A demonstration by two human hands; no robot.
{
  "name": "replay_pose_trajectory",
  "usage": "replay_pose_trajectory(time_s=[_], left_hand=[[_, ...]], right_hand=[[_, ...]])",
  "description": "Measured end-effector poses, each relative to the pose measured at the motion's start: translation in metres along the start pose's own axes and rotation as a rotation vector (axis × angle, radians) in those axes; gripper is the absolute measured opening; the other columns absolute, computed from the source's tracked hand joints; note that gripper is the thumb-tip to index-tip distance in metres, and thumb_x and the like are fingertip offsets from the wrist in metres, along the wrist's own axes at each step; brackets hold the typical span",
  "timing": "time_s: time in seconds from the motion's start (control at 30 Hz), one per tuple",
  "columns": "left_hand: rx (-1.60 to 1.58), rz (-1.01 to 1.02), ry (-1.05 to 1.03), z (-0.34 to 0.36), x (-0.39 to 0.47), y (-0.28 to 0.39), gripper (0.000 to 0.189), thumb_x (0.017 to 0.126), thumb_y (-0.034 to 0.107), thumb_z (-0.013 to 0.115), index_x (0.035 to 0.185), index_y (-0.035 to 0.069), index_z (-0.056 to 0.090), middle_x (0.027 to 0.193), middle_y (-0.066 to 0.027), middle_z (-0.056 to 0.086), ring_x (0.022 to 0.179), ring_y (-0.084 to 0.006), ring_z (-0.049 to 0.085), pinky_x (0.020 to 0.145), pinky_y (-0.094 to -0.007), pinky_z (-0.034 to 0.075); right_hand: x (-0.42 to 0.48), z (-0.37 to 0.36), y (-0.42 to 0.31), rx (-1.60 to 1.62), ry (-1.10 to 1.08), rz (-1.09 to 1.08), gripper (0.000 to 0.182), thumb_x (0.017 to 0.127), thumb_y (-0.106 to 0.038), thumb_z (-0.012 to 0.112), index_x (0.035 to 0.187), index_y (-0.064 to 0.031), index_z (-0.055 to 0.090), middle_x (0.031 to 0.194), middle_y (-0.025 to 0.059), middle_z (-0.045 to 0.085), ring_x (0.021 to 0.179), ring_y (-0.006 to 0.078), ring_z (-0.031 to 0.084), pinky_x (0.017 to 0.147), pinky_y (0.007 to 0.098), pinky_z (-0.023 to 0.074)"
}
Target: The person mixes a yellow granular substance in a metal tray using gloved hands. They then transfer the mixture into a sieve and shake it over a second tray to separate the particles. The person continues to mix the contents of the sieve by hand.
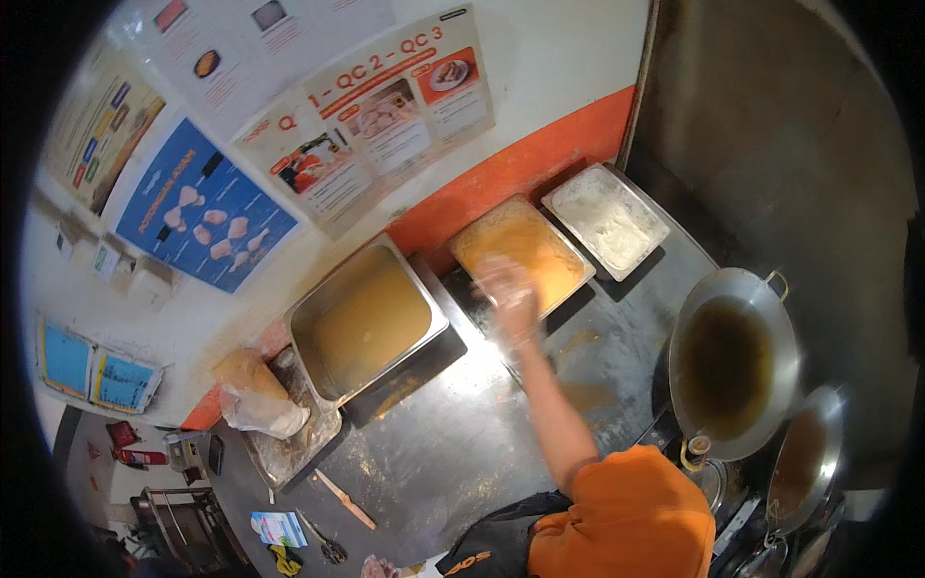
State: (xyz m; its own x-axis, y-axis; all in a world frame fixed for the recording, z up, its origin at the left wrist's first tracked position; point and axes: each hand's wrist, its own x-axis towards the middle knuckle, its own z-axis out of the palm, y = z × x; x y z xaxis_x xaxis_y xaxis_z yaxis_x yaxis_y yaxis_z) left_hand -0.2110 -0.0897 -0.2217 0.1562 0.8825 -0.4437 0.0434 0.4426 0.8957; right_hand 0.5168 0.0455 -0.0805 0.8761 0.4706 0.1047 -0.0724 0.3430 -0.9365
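My right hand (508, 292), blurred and seemingly in a clear plastic glove, is over the near left edge of a shallow metal pan (553, 271) of orange-tan powder. Whether its fingers hold anything is lost in the blur. Left of it stands a deep steel pan (365, 325) with cloudy tan liquid. Beyond the powder pan, a smaller metal pan (605, 220) contains white powder, heaped at one end. At the bottom edge, a small part of what looks like my gloved left hand (380, 567) shows; its grip is cut off from view.
Woks of dark oil (730, 368) and brown liquid (802, 462) stand at right. A tray (296, 448) bears a plastic bag (260, 408). A knife (345, 500), scissors (325, 542), a packet (278, 529) and yellow cloth (284, 560) lie on the metal worktop (441, 455).
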Motion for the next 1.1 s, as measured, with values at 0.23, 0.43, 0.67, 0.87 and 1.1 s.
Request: replay_pose_trajectory(time_s=[0.23,0.43,0.67,0.87,1.1], left_hand=[[0.459,-0.181,0.407,0.131,0.019,0.105,0.041,0.101,0.036,0.059,0.13,0.007,0.06,0.12,-0.0106,0.067,0.098,-0.0268,0.064,0.09,-0.0452,0.054],[0.506,-0.285,0.492,0.19,0.016,0.156,0.042,0.101,0.036,0.058,0.132,0.009,0.058,0.12,-0.0104,0.066,0.095,-0.0263,0.064,0.088,-0.0457,0.054],[0.458,-0.203,0.493,0.118,0.034,0.113,0.038,0.099,0.037,0.067,0.11,0.001,0.069,0.089,-0.0096,0.07,0.076,-0.0172,0.069,0.065,-0.033,0.06],[0.267,-0.197,0.655,0.15,-0.013,0.115,0.036,0.098,0.034,0.069,0.115,0.003,0.07,0.096,-0.0089,0.073,0.082,-0.0179,0.071,0.073,-0.0325,0.059],[0.139,-0.188,0.738,0.127,-0.081,0.074,0.031,0.099,0.029,0.068,0.12,0.006,0.069,0.099,-0.0074,0.073,0.087,-0.0159,0.07,0.073,-0.0312,0.059]], right_hand=[[0.137,-0.338,0.162,-1.084,1.225,0.196,0.07,0.079,-0.017,0.08,0.134,0.0134,0.049,0.127,0.0265,0.062,0.116,0.0346,0.063,0.107,0.0422,0.0467],[0.172,-0.387,0.154,0.123,0.77,0.415,0.041,0.091,-0.021,0.07,0.122,0.0046,0.064,0.112,0.0146,0.066,0.097,0.0281,0.063,0.086,0.0381,0.0502],[0.224,-0.373,0.133,-0.271,0.693,0.457,0.035,0.085,-0.01,0.069,0.112,0.0122,0.066,0.1,0.0146,0.068,0.077,0.027,0.063,0.071,0.0421,0.0512],[0.288,-0.39,0.117,-0.56,0.718,0.209,0.037,0.086,-0.021,0.069,0.104,0.012,0.07,0.101,0.0168,0.07,0.087,0.0266,0.062,0.076,0.0445,0.0527],[0.199,-0.351,0.005,-1.105,0.712,-0.143,0.052,0.073,-0.045,0.068,0.078,0.0058,0.073,0.073,0.0233,0.068,0.065,0.036,0.057,0.062,0.0528,0.0437]])
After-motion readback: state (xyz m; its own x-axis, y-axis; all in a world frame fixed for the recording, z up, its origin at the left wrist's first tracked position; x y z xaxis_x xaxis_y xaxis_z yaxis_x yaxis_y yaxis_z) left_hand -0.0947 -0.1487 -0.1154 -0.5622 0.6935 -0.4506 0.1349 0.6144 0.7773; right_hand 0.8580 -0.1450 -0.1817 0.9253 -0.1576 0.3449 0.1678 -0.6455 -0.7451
